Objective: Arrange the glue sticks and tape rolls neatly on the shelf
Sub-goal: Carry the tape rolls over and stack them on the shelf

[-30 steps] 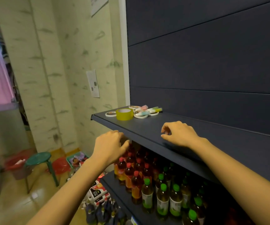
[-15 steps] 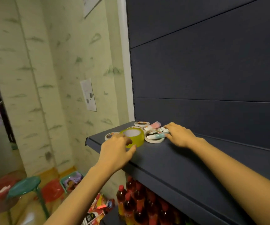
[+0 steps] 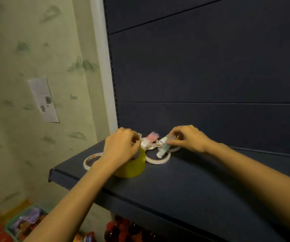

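— What do your fingers have?
— My right fingers [image 3: 175,134] pinch the teal glue stick [image 3: 164,148], just right of the yellow tape roll [image 3: 132,167]. My left fingers [image 3: 132,137] curl over that roll's top, probably gripping it, though my hand hides it.
— Since when?
— A second ago both hands rested at the shelf [image 3: 193,180] edge, short of the roll. Sorting has started. The pink glue stick [image 3: 151,137] behind the roll is untouched.

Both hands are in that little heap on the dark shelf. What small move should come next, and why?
Probably the right hand should lift the teal-and-white glue stick clear and lay it beside the pink glue sticks. It pinches the stick's upper end, and the stick lies slanted across a flat white tape ring, while the left hand grips the wide yellow tape roll.
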A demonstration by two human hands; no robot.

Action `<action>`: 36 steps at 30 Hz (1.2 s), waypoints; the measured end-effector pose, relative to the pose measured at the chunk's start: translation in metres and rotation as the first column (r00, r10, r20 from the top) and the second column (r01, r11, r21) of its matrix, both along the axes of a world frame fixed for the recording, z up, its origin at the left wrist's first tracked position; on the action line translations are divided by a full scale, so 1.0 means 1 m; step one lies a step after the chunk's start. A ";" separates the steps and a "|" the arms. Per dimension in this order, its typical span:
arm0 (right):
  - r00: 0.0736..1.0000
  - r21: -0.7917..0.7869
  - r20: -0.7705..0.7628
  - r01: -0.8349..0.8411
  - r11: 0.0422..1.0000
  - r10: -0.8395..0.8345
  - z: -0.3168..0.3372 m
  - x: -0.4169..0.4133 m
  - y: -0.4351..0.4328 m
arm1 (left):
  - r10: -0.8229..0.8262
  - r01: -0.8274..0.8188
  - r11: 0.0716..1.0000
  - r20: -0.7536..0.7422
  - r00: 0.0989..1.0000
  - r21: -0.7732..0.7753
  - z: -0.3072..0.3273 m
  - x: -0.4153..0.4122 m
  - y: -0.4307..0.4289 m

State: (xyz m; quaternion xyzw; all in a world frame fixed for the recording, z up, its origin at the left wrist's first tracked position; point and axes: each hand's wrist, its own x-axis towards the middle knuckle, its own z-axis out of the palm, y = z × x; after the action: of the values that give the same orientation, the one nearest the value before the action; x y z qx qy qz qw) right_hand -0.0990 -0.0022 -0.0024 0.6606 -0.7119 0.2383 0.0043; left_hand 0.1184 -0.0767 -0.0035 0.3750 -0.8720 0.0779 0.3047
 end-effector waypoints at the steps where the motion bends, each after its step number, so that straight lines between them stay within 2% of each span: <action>1: 0.999 -0.061 0.044 0.020 0.998 -0.018 0.004 0.000 0.004 | -0.024 0.024 0.999 0.000 1.000 0.021 0.002 -0.005 -0.009; 3: 0.993 -0.168 0.105 0.069 0.983 -0.052 0.011 0.002 0.013 | -0.054 0.052 0.995 0.020 0.998 0.083 0.004 -0.015 -0.027; 6: 0.980 -0.276 0.154 0.164 0.947 -0.125 0.018 0.007 0.026 | -0.066 0.037 0.984 0.162 0.985 0.177 0.003 -0.031 -0.046; 11: 0.949 -0.317 0.162 0.309 0.897 -0.270 0.016 0.020 0.048 | -0.040 -0.026 0.986 0.376 0.926 0.167 -0.002 -0.055 -0.067; 15: 0.910 -0.318 0.135 0.414 0.853 -0.392 0.010 0.026 0.066 | -0.121 -0.038 0.947 0.464 0.878 0.320 -0.001 -0.066 -0.080; 17: 0.888 -0.313 0.136 0.458 0.832 -0.438 0.008 0.027 0.075 | -0.151 0.003 0.951 0.458 0.876 0.308 -0.002 -0.069 -0.082; 21: 0.847 -0.318 0.136 0.528 0.787 -0.513 0.003 0.027 0.097 | -0.174 0.134 0.979 0.293 0.940 0.153 0.005 -0.074 -0.070; 24: 0.819 -0.315 0.123 0.568 0.760 -0.561 0.004 0.025 0.118 | -0.240 0.228 0.970 0.229 0.943 0.079 0.020 -0.080 -0.049; 30: 0.748 -0.323 0.106 0.649 0.689 -0.655 0.004 0.017 0.183 | -0.425 0.404 0.905 0.221 0.878 0.133 0.038 -0.111 0.021; 36: 0.639 -0.313 0.088 0.746 0.588 -0.764 0.003 0.003 0.292 | -0.568 0.528 0.820 0.204 0.797 0.221 0.034 -0.157 0.116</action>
State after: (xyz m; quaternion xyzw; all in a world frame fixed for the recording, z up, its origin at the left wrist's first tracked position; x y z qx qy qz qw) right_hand -0.0959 0.2895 0.0001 0.2925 -0.8752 0.3077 0.2319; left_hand -0.0384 0.0390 0.0304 0.1144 -0.9788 -0.0322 0.1670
